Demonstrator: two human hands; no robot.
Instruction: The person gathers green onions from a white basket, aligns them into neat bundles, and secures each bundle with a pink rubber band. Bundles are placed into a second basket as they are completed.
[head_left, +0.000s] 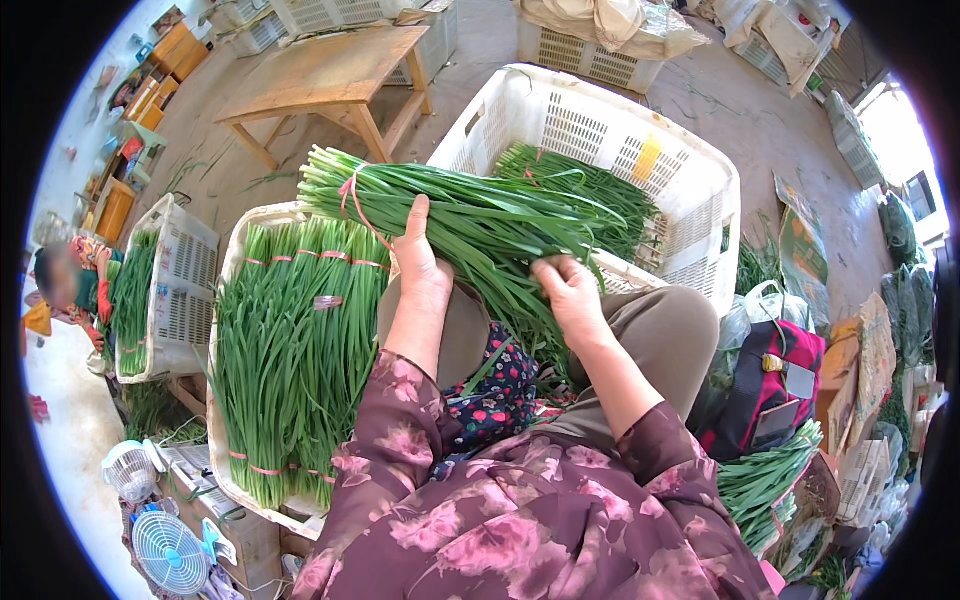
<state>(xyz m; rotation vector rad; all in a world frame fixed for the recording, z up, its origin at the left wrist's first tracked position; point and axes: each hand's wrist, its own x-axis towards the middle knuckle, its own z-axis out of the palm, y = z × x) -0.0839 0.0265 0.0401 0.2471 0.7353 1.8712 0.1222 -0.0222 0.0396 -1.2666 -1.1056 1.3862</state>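
A large bunch of garlic chives (450, 202) lies across my lap, its pale stem ends to the left and a pink tie (352, 187) round it near them. My left hand (421, 259) grips the bunch from below, thumb over the leaves. At the leafy end, the fingers of my right hand (570, 292) are curled against the loose leaf tips, pinching some of them. Beyond my knees stands a white plastic crate (660, 150) with more tied chives (577, 191) inside. On my left, another white crate (216, 420) is packed with tied bunches (300, 352).
A wooden table (330, 71) stands ahead on the left. Further left, a person in red gloves (103, 300) is beside a crate (176, 300) of chives. Fans (171, 551) stand at lower left. A black-and-pink bag (772, 390) and another chive bunch (765, 487) lie to my right.
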